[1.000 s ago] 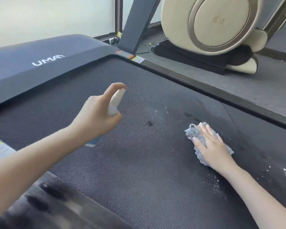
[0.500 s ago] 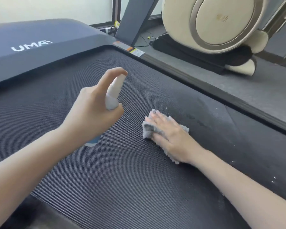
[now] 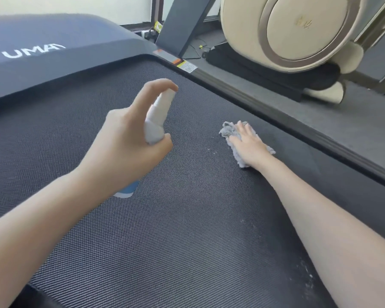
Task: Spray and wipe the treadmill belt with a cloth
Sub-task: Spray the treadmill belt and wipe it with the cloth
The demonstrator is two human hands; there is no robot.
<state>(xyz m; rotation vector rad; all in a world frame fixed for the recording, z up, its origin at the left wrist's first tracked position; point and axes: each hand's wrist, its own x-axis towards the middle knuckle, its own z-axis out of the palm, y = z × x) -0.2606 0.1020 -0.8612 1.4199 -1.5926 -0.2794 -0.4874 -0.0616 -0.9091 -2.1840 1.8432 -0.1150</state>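
Two bare hands work over the treadmill belt (image 3: 187, 230). The left hand (image 3: 125, 141), raised above the belt's middle, is wrapped round a white spray bottle (image 3: 157, 116), forefinger curled over the nozzle, the bottle's blue base showing under the wrist. To the right, the right hand (image 3: 248, 144) lies flat with fingers straight, pressing a grey cloth (image 3: 227, 131) onto the belt near the side rail (image 3: 298, 122). White specks (image 3: 307, 278) dot the belt by the right forearm. A beige machine (image 3: 298, 30) stands far right.

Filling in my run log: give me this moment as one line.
left hand: grips spray bottle, index finger on nozzle | right hand: flat on grey cloth | treadmill belt: white specks remain
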